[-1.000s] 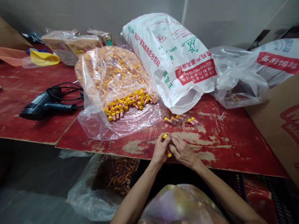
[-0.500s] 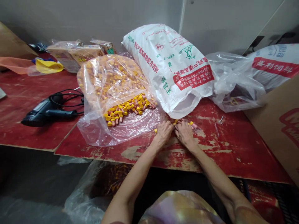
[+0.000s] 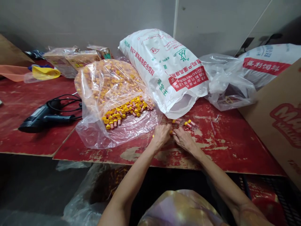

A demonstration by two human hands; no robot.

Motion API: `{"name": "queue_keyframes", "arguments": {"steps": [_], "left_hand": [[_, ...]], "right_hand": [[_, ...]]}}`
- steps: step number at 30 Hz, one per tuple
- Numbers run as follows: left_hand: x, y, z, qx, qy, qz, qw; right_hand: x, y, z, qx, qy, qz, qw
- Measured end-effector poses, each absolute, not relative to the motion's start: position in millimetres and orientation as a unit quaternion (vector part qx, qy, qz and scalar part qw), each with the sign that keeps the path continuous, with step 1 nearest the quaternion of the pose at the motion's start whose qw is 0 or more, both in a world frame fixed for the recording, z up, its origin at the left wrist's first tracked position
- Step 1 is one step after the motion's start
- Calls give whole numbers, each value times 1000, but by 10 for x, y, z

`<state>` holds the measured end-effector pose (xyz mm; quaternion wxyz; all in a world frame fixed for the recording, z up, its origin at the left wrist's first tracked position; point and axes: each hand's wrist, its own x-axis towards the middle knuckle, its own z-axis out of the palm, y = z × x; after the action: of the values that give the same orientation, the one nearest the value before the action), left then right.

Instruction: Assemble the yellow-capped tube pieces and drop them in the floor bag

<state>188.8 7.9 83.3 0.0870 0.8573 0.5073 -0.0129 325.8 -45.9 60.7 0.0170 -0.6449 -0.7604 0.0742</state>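
My left hand (image 3: 161, 136) and my right hand (image 3: 185, 140) meet on the worn red board (image 3: 221, 150), fingertips close together. A small red-and-white tube with a yellow cap (image 3: 172, 132) shows between my fingers. A yellow tip (image 3: 153, 136) pokes out under my left hand, though most of that piece is hidden. Just beyond my right hand lie a few loose capped tubes (image 3: 188, 123). To the left, a heap of the same tubes (image 3: 124, 112) sits on an open clear plastic bag (image 3: 105, 88) packed with many more.
A white woven sack with red and green print (image 3: 164, 70) lies behind my hands. A black heat gun with its cable (image 3: 44, 117) rests on the left board. A cardboard box (image 3: 275, 122) stands at the right. Below the table edge, an open plastic bag (image 3: 103, 185) holds more tubes.
Since the oldest frame, my hands have moved forward from near the board's edge toward the loose tubes, then stayed close together. The view has shifted slightly.
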Motion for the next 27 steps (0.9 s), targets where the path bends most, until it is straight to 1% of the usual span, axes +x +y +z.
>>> {"name": "queue_keyframes", "arguments": {"steps": [3,6,9,12,16,20,23,27], "left_hand": [[1737,29,819,819,552,80,135],[1641,-30,754,802,527,188,210],[1631,-82,685,801,504,222,234],[1643,-136,651,808,516,201,203],[1620,-225,649,843,500,140,143],[1598,-315,684,871,479,68,89],[1632,-357,716,888,452,30,74],[1704,-358,709,896,437,19,75]], "right_hand": [[3318,-504,690,-634,-769,78,23],[3339,-520,771,-624,-776,85,-29],[3314,-507,819,-598,-793,98,-69],[3286,-492,824,-584,-801,101,-84],[3281,-479,817,-590,-795,108,-95],[3270,-459,822,-588,-796,123,-78],[3246,-432,800,-589,-794,135,-62],[3241,-375,735,-587,-794,147,-62]]}}
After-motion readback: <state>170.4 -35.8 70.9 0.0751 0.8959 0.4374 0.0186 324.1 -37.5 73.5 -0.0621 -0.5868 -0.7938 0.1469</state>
